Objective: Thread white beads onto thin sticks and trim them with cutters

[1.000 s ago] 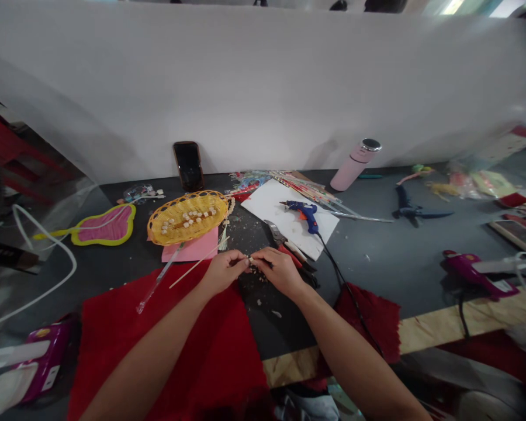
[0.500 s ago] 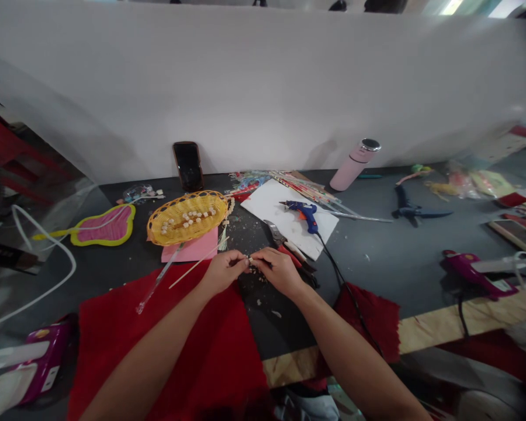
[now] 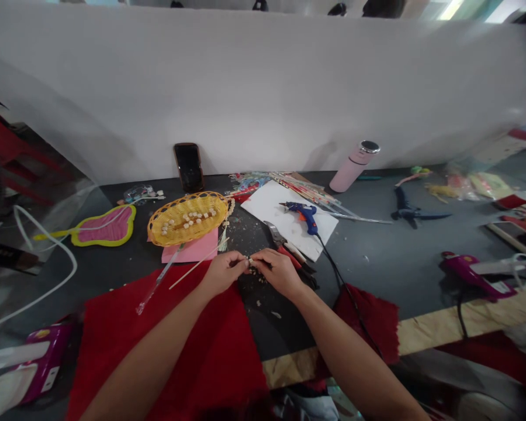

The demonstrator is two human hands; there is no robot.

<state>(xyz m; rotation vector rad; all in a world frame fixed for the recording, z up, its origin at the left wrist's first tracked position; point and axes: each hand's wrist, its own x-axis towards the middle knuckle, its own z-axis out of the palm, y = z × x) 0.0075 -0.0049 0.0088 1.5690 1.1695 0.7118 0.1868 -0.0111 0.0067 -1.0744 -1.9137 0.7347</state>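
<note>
Head view: left hand (image 3: 222, 272) and right hand (image 3: 277, 270) pinch one tiny pale bead (image 3: 249, 262) between fingertips, above the dark tabletop (image 3: 377, 257) near a woven yellow basket (image 3: 187, 217); unchanged since the earlier frame

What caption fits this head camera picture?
Two hands, left hand and right hand, pinch a small pale bead beside a yellow basket.
</note>
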